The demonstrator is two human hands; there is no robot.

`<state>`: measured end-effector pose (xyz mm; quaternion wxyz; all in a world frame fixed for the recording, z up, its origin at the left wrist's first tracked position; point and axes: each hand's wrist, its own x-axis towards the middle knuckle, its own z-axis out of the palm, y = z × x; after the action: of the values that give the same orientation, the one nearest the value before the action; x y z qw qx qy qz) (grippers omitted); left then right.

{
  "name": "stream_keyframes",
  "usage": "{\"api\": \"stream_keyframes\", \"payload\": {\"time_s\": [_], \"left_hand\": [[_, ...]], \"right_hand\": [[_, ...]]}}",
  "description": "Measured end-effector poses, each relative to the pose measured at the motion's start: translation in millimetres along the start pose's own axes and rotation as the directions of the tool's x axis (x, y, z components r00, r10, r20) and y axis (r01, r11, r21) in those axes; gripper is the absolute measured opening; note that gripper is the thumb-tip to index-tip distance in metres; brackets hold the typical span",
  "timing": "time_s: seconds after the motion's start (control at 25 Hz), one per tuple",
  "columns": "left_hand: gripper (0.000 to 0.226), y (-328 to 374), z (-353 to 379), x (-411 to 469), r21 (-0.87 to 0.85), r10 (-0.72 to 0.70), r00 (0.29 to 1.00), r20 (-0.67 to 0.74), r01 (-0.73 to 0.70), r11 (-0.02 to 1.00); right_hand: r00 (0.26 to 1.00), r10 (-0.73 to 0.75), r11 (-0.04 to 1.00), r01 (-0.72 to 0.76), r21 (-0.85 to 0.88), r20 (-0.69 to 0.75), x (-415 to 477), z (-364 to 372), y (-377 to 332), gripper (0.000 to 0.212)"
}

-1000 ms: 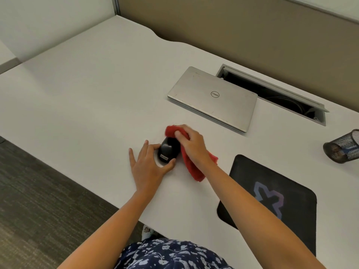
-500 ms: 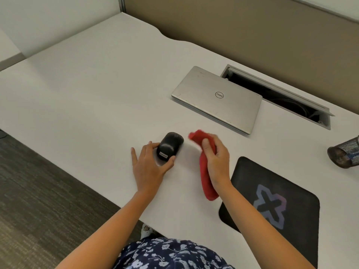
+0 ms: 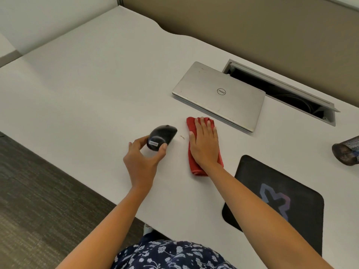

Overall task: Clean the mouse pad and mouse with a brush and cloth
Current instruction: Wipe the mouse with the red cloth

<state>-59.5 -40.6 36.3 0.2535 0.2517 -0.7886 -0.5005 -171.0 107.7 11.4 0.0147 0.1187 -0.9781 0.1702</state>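
At the near edge, a dark garment with pale flowers (image 3: 171, 255) shows at the bottom, and two bare forearms reach out from it over the white desk (image 3: 87, 84). A black mouse pad (image 3: 307, 220) with a purple-blue emblem lies flat at the desk's near edge, on the near side of the laptop (image 3: 219, 94) and well apart from it. The right forearm crosses the pad's left corner.

Farther out, the left hand (image 3: 141, 162) holds the black mouse (image 3: 162, 137) to the near left of the laptop. Its grip is narrow: thumb on one side and fingers on the other pinch the rear end, where a Lenovo label faces up. The mouse is blurred and tilted, and I cannot tell whether its front touches the desk.

Between the mouse and the laptop lies the red cloth (image 3: 196, 169), folded into a long strip, its far end just short of the laptop's near edge. The right hand (image 3: 205, 146) rests flat on it, grip wide, fingers straight and together, pressing the cloth to the desk. A small tan mark (image 3: 182, 137) sits on the desk between mouse and cloth.

The silver laptop is closed, its Dell badge up. A black mesh cup (image 3: 345, 150) lies on its side to the laptop's right, at the frame edge. Just behind the laptop a cable slot (image 3: 281, 94) stands open in the desk, and beyond that rises a tan partition (image 3: 252, 26).
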Motion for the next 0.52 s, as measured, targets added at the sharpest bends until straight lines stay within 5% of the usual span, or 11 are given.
{"api": "stream_keyframes", "payload": {"time_s": [0.24,0.52], "left_hand": [[0.060,2.0,-9.7,27.7,-0.023,-0.036,0.996,-0.076,0.034,0.999],[0.055,-7.3,-27.8,52.2,-0.018,0.004,1.000,-0.015,-0.004,1.000]], "right_hand": [[0.961,-0.246,0.968,0.238,0.078,0.125,19.0,8.7,-19.5,0.050],[0.818,-0.525,0.827,0.424,0.370,0.235,-10.3,15.7,-61.1,0.037]]}}
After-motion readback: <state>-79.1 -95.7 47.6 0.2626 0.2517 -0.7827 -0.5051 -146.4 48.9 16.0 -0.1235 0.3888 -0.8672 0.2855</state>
